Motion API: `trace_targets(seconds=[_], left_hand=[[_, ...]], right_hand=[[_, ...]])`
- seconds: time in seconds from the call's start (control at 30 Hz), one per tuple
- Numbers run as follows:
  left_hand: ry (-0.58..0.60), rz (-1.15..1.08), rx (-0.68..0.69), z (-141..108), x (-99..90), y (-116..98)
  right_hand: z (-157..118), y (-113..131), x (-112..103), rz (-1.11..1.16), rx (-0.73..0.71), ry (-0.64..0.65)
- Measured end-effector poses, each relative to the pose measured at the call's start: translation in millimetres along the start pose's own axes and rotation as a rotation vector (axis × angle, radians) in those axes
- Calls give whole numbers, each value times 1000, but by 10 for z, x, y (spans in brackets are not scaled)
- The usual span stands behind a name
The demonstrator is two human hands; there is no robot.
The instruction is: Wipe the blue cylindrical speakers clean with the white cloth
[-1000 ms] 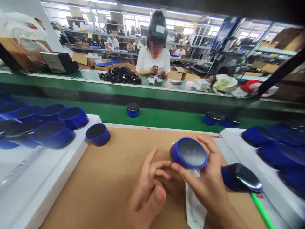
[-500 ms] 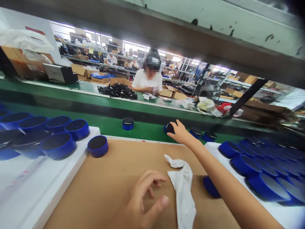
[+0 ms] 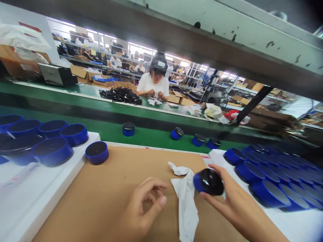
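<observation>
Now we hold one blue round speaker [image 3: 208,182] in our right hand [image 3: 236,201], fingers closed around its side, its dark glossy face tilted up, just right of the white cloth [image 3: 186,198] on the cardboard mat [image 3: 108,191]. Our left hand [image 3: 141,208] is empty, left of the cloth, with fingers loosely curled and apart from it. We judge that a fresh piece is just picked for wiping. The next move calls for the left hand to take the cloth and bring it to the face without smearing.
</observation>
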State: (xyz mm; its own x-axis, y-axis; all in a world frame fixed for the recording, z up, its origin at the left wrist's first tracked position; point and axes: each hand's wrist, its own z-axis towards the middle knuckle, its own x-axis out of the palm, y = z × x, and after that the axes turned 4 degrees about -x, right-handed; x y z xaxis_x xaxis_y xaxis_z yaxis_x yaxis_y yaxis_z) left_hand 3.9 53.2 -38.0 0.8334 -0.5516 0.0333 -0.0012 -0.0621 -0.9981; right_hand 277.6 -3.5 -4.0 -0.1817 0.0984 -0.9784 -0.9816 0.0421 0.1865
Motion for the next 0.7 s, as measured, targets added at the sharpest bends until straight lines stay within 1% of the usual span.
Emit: trace_targets(seconds=[0.03, 0.07, 0.13, 0.17, 0.2, 0.23, 0.3, 0.37, 0.43, 0.53, 0.57, 0.63, 0.7], left_hand=[[10, -60, -41, 17, -7, 19], [27, -133, -86, 30, -14, 30], [68, -293, -160, 38, -32, 19], [89, -365, -185, 34, -43, -8], [99, -425, -199, 25, -55, -46], [100, -471, -203, 15, -68, -91], [82, -534, -188, -3, -91, -185], [78, -592, -172, -15, -104, -257], [99, -653, -152, -24, -106, -299], [173, -716, -95, -38, -100, -323], [194, -721, -75, -43, -98, -326], [197, -734, -57, -50, -93, -332], [197, -736, -45, -50, -83, -338]], right_hand=[[51, 195, -58, 60, -114, -18], [98, 402, -103, 184, -279, -51], [177, 783, -130, 373, -507, -40], [206, 925, -108, 430, -580, -36], [228, 1022, -65, 476, -619, -43], [243, 1071, -5, 521, -623, -68], [260, 1048, 145, 626, -566, -126], [265, 942, 288, 694, -528, -151], [265, 848, 380, 671, -567, -166], [260, 824, 404, 594, -639, -217], [258, 842, 391, 600, -664, -230], [248, 895, 353, 645, -708, -239], [222, 951, 314, 712, -710, -247]])
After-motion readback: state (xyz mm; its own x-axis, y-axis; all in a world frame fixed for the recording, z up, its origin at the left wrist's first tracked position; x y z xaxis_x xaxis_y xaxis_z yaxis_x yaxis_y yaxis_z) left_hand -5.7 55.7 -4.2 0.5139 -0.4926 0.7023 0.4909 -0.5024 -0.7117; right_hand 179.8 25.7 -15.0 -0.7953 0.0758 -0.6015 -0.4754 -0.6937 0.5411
